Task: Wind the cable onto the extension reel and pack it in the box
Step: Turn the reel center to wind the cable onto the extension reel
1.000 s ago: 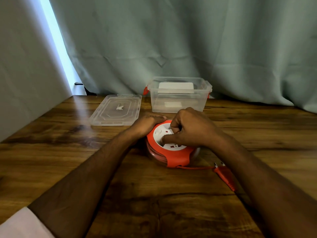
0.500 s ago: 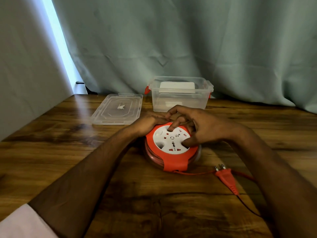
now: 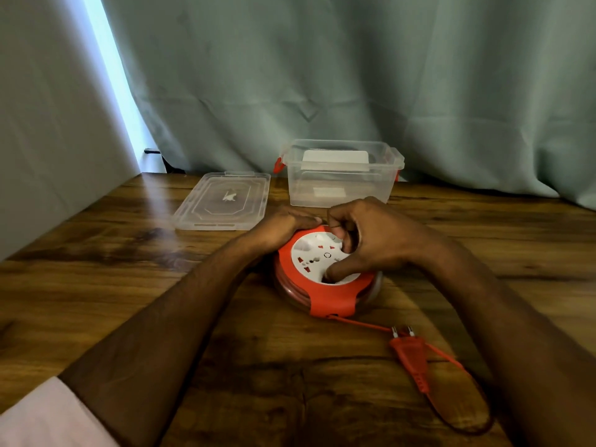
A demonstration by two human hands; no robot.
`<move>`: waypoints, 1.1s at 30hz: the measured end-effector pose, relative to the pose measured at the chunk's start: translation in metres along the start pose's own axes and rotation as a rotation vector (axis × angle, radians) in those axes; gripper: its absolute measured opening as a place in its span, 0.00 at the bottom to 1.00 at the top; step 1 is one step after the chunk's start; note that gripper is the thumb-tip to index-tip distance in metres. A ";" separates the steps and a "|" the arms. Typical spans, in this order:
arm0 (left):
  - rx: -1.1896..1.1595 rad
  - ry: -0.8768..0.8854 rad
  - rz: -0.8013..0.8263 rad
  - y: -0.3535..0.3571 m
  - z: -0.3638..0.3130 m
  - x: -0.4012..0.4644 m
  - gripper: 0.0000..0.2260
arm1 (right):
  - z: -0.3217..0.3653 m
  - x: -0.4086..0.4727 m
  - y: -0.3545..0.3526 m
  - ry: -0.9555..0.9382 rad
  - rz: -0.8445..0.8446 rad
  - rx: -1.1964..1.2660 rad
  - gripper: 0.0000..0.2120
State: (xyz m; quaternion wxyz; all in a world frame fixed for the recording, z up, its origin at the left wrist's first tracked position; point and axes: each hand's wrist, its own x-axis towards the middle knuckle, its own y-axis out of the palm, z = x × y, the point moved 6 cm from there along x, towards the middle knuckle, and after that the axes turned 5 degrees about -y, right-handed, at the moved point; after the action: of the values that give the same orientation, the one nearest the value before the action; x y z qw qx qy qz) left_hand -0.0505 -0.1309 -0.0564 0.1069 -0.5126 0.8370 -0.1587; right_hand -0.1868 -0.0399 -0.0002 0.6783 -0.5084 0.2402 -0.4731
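**Loose cable trails toward the right forearm while both hands stay on the reel**

The orange and white extension reel [image 3: 325, 272] lies flat on the wooden table [image 3: 129, 285], socket face up, just in front of the clear plastic box [image 3: 342, 175]. The left hand [image 3: 283, 225] rests over the reel's far left rim, fingers laid along the orange edge, steadying it; it looks like a light hold rather than a tight grip. The right hand [image 3: 367, 240] sits on the white centre disc, fingers curled and thumb pressed down near the disc's near edge, apparently working the disc as a crank.

What the next turn depends on is the cable's exit. The orange cable [image 3: 361, 323] leaves the reel at its near side, under the orange tab, and runs toward the viewer and to the right. It ends at the plug [image 3: 411, 356], whose long axis points roughly back toward the reel, pins first. Beyond the plug a loop of cable curves further right and back, passing beside the right forearm. That slack is nearer the right arm than the left.

Judging from this, winding is nearly finished but not done. The box stands open behind the reel, its lid [image 3: 222, 201] lying flat to the left of it.
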 end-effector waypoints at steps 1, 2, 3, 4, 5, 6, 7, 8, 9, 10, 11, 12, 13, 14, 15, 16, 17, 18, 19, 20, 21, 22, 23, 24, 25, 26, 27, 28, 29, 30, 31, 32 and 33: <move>-0.004 -0.003 0.007 0.001 0.000 0.000 0.09 | -0.001 0.001 0.001 0.001 -0.002 -0.011 0.22; -0.009 -0.007 0.012 0.001 -0.001 -0.001 0.09 | -0.002 0.002 0.003 0.003 -0.003 -0.023 0.23; -0.010 -0.012 0.015 0.001 -0.001 -0.001 0.09 | -0.002 0.003 0.004 0.008 -0.001 -0.034 0.23; -0.007 -0.017 0.016 0.001 -0.001 -0.002 0.09 | -0.002 0.005 0.006 0.016 0.000 -0.041 0.23; -0.005 -0.017 0.018 0.001 -0.002 -0.002 0.10 | -0.001 0.005 0.007 0.023 0.000 -0.049 0.23; -0.005 -0.015 0.022 0.001 -0.003 -0.003 0.10 | 0.000 0.006 0.007 0.029 0.000 -0.055 0.23; -0.005 -0.012 0.028 0.001 -0.002 -0.003 0.11 | 0.001 0.007 0.007 0.037 0.005 -0.062 0.23; -0.004 -0.012 0.032 0.001 -0.002 -0.002 0.12 | 0.003 0.007 0.008 0.045 0.014 -0.072 0.23; -0.002 -0.016 0.028 0.001 -0.002 -0.002 0.12 | 0.005 0.008 0.010 0.050 0.023 -0.084 0.24; 0.002 -0.021 0.016 0.000 -0.002 -0.002 0.13 | 0.007 0.009 0.011 0.050 0.029 -0.107 0.24; 0.008 -0.023 -0.002 0.000 -0.002 -0.002 0.12 | 0.009 0.009 0.013 0.043 0.026 -0.141 0.24; 0.013 -0.022 -0.020 -0.001 -0.002 -0.002 0.12 | 0.012 0.010 0.015 0.031 0.015 -0.179 0.24; 0.018 -0.021 -0.034 -0.001 -0.002 -0.002 0.12 | 0.015 0.011 0.015 0.018 -0.001 -0.208 0.23; 0.022 -0.020 -0.042 -0.001 -0.002 -0.002 0.11 | 0.017 0.011 0.016 0.008 -0.018 -0.217 0.22; 0.024 -0.021 -0.045 -0.001 -0.001 -0.002 0.11 | 0.019 0.010 0.015 0.001 -0.028 -0.206 0.21; 0.029 -0.022 -0.045 -0.002 -0.001 -0.002 0.12 | 0.018 0.009 0.014 -0.008 -0.032 -0.185 0.21; 0.036 -0.023 -0.042 -0.002 -0.001 -0.001 0.12 | 0.017 0.008 0.013 -0.020 -0.035 -0.160 0.20; 0.041 -0.023 -0.037 -0.002 -0.001 -0.001 0.12 | 0.015 0.008 0.010 -0.031 -0.050 -0.122 0.18; 0.048 -0.023 -0.035 -0.003 0.000 0.000 0.12 | 0.011 0.006 0.006 -0.044 -0.068 -0.066 0.13; 0.061 -0.019 -0.035 -0.003 -0.001 0.000 0.12 | 0.007 0.005 0.001 -0.059 -0.075 0.001 0.08; 0.075 -0.016 -0.034 -0.003 -0.001 0.000 0.12 | 0.002 0.003 -0.003 -0.071 -0.059 0.058 0.07; 0.086 -0.018 -0.028 -0.003 -0.001 0.000 0.12 | -0.004 0.001 -0.006 -0.074 -0.027 0.109 0.11; 0.087 -0.028 -0.023 -0.003 0.000 0.000 0.12 | -0.009 -0.001 -0.007 -0.061 0.021 0.158 0.15; 0.080 -0.038 -0.021 -0.003 0.000 0.000 0.12 | -0.013 -0.003 -0.008 -0.041 0.065 0.195 0.18; 0.073 -0.043 -0.020 -0.002 0.000 0.000 0.11 | -0.014 -0.005 -0.008 -0.037 0.099 0.214 0.21; 0.072 -0.040 -0.022 -0.002 -0.002 0.000 0.11 | -0.016 -0.005 -0.007 -0.039 0.113 0.219 0.22; 0.075 -0.037 -0.029 -0.002 -0.002 0.001 0.11 | -0.017 -0.005 -0.006 -0.040 0.113 0.219 0.24; 0.079 -0.034 -0.033 -0.002 -0.002 0.001 0.11 | -0.017 -0.005 -0.006 -0.037 0.109 0.215 0.26; 0.079 -0.034 -0.035 -0.002 -0.002 0.000 0.11 | -0.017 -0.005 -0.005 -0.035 0.099 0.207 0.28; 0.073 -0.033 -0.036 -0.002 -0.001 0.000 0.11 | -0.016 -0.004 -0.005 -0.036 0.083 0.196 0.30; 0.064 -0.031 -0.040 -0.001 -0.001 -0.001 0.11 | -0.015 -0.004 -0.004 -0.042 0.067 0.176 0.31; 0.056 -0.028 -0.047 -0.001 0.000 0.000 0.11 | -0.014 -0.004 -0.004 -0.046 0.053 0.145 0.30; 0.047 -0.030 -0.060 0.000 0.000 0.001 0.11 | -0.013 -0.004 -0.003 -0.044 0.039 0.111 0.30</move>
State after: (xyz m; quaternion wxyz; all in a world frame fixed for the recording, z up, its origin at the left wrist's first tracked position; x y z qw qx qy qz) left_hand -0.0505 -0.1315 -0.0566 0.1264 -0.5370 0.8157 -0.1738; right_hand -0.2004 -0.0420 -0.0029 0.7195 -0.4755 0.2085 -0.4612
